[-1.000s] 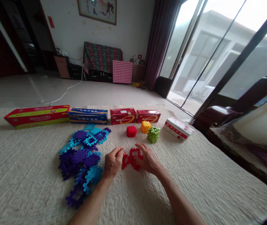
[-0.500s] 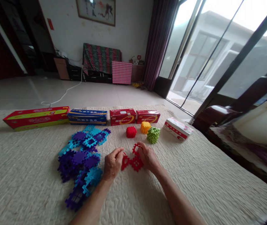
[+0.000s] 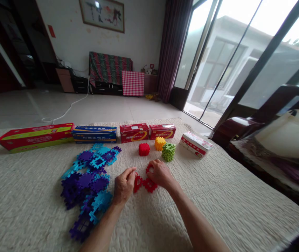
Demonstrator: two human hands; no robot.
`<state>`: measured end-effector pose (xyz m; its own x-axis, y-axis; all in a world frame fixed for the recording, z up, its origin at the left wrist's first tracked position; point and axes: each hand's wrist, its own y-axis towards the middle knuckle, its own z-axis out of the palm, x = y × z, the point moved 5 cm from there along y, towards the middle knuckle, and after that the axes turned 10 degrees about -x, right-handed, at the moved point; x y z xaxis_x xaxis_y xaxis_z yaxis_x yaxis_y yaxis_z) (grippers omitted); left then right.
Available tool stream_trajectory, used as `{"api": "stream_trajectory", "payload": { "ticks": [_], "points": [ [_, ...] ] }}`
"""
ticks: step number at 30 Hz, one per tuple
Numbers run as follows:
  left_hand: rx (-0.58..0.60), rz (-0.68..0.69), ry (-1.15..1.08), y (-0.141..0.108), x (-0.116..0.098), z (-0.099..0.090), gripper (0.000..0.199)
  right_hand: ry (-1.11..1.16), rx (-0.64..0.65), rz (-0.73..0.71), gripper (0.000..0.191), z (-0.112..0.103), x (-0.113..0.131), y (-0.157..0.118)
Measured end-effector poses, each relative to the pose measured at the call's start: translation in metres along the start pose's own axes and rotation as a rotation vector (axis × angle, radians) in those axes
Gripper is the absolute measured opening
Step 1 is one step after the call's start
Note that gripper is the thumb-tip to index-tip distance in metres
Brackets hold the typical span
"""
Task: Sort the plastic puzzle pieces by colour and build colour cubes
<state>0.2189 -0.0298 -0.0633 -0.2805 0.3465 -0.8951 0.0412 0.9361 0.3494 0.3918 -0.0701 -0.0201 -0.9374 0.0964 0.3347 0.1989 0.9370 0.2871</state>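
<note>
My left hand [image 3: 124, 183] is closed, its thumb and fingertips pinched at the edge of a red toothed interlocking tile [image 3: 138, 182]. My right hand [image 3: 162, 173] has its fingers curled down over another red tile [image 3: 148, 168], which they partly hide. A third red tile with a windowed middle [image 3: 149, 186] lies between and below the hands, touching the left tile. Beyond them stand a red cube [image 3: 144, 149], a yellow block [image 3: 160, 144] and a green block [image 3: 168, 152] with toothed edges. Blue and purple tiles [image 3: 86, 190] are heaped beside my left hand.
Along the far side of the quilted cover [image 3: 204, 203] stand a long red-green box [image 3: 36, 138], a blue box [image 3: 95, 134] and two red boxes [image 3: 134, 133]. A white-and-red box [image 3: 196, 144] sits to the right. A wooden chair [image 3: 246, 120] is beyond it.
My right hand has shifted slightly left and lower over the upper red tile, covering more of it. The left hand keeps its pinch. The whole view has moved a little.
</note>
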Motion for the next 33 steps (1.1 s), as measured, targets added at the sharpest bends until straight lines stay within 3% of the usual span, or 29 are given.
{"api": "stream_trajectory", "payload": {
  "ticks": [8, 14, 18, 22, 26, 33],
  "points": [
    [-0.036, 0.307, 0.170, 0.016, -0.006, 0.016, 0.034, -0.001, 0.040, -0.017, 0.022, 0.003, 0.000, 0.005],
    [-0.063, 0.186, 0.245, 0.039, 0.004, 0.024, 0.031, 0.127, -0.083, -0.159, 0.040, -0.012, 0.006, 0.015],
    [-0.029, 0.134, 0.217, 0.039, 0.006, 0.024, 0.025, 0.155, -0.156, -0.268, 0.047, -0.024, 0.008, 0.046],
    [-0.026, 0.125, 0.200, 0.037, 0.004, 0.024, 0.023, 0.168, -0.178, -0.331, 0.046, -0.020, 0.009, 0.082],
    [-0.033, 0.119, 0.202, 0.037, 0.003, 0.025, 0.024, 0.147, -0.135, -0.333, 0.049, -0.007, 0.007, 0.099],
    [-0.032, 0.130, 0.213, 0.037, 0.002, 0.025, 0.024, 0.058, -0.026, -0.329, 0.069, 0.003, 0.005, 0.104]
  ]
}}
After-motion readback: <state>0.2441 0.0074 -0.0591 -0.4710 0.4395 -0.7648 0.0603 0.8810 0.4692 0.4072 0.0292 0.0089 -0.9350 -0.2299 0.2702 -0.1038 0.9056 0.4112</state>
